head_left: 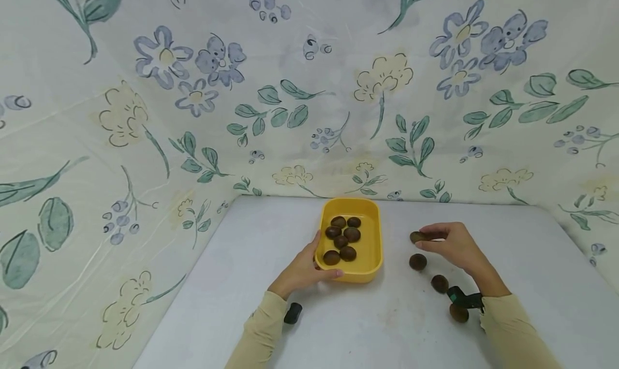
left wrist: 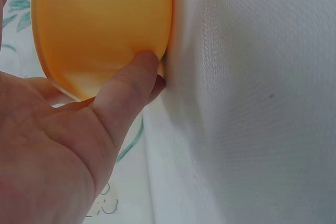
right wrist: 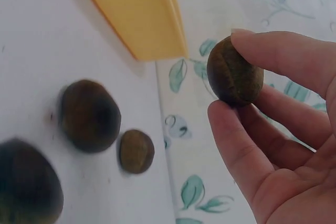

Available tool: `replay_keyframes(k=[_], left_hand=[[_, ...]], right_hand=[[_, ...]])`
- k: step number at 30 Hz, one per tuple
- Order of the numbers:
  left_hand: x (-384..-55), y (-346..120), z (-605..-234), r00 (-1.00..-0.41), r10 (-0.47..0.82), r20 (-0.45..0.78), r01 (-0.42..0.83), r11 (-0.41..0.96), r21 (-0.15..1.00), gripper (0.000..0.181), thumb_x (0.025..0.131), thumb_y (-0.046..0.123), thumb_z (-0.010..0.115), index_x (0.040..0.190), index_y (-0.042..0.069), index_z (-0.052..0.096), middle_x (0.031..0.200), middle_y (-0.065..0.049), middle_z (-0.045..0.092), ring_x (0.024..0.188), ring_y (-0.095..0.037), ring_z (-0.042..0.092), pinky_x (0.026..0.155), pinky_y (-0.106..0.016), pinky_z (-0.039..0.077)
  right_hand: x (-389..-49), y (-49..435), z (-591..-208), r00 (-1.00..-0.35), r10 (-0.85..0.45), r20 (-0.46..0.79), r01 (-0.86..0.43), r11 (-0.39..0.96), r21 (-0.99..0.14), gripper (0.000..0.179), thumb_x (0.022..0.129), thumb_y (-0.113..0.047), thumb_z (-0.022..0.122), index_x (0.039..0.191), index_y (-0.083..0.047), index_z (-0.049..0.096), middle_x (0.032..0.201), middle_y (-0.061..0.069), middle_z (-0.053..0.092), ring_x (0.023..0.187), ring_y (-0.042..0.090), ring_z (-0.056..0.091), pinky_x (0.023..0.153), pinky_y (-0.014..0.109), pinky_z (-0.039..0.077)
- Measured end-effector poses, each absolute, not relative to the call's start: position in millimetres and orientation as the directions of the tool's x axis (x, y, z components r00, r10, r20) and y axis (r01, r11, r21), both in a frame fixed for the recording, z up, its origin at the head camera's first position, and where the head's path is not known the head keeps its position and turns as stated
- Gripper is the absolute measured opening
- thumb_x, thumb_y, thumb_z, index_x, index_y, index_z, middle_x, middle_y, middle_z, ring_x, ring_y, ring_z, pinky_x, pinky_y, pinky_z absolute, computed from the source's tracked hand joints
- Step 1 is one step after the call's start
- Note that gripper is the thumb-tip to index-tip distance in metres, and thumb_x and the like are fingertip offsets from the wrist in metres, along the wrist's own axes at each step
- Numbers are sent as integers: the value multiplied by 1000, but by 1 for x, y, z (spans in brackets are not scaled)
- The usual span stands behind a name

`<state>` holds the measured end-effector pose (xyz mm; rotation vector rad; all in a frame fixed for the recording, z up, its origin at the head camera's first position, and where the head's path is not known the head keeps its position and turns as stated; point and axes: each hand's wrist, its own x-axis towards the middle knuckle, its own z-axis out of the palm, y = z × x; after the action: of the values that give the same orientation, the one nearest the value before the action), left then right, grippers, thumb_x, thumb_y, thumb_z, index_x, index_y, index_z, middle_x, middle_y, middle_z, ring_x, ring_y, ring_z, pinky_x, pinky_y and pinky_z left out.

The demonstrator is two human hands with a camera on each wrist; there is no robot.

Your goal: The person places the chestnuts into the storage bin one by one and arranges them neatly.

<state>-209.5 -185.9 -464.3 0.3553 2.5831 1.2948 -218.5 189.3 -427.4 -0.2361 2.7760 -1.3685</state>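
Note:
A yellow plastic tray [head_left: 369,240] stands on the white table with several dark brown chestnuts [head_left: 352,234] inside, mostly toward its left side. My left hand [head_left: 302,267] grips the tray's near left corner; in the left wrist view the thumb [left wrist: 128,82] lies along the outer wall. To the right of the tray, my right hand [head_left: 450,245] pinches one chestnut [right wrist: 234,72] between thumb and fingertips. In the right wrist view this chestnut shows a ridge down its side. Three loose chestnuts [head_left: 418,261] lie on the table in a slanting row below the right hand.
The white table [head_left: 377,331] meets a floral-patterned cloth [head_left: 309,111] behind and at the sides. A black wrist camera [head_left: 464,298] on the right wrist overlaps the nearest loose chestnut [head_left: 459,313]. Another black piece [head_left: 292,313] shows beside the left sleeve.

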Motion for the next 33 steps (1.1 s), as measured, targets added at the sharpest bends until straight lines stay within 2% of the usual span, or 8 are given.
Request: replay_keyframes(k=[4,11,22,33], left_hand=[[-209,-186,-464,-944,316,-97,114,586,803,123,82,46,86,167,9,6,172,-17,24,157,-36,31,126,-58,29],[-209,-186,-463,-947,301,-110,98,598,795,123,82,47,86,167,10,6,171,-18,27,156,-37,33,126,-58,30],[-209,-184,-462,-948,303,-101,107,599,793,122,82,47,86,167,9,7,171,-17,25,157,-37,32,126,-57,30],[-211,-183,-464,-947,307,-99,108,590,800,122,82,45,86,167,9,6,172,-15,25,156,-36,33,125,-57,31]], right_hand=[[-224,178,-426,-987,-157,29,-119,597,-793,46,92,-28,79,126,1,70,120,19,75,113,33,68,97,49,60],[-235,158,-422,-984,-175,14,-112,561,-820,48,90,-28,81,127,1,70,120,19,75,103,25,70,93,41,62],[-253,128,-421,-987,-158,-37,-58,556,-829,46,90,-26,81,128,-3,70,122,16,75,115,32,68,101,46,58],[-260,105,-426,-981,-196,3,-109,529,-841,44,87,-23,83,124,0,73,116,16,77,110,30,71,94,40,62]])
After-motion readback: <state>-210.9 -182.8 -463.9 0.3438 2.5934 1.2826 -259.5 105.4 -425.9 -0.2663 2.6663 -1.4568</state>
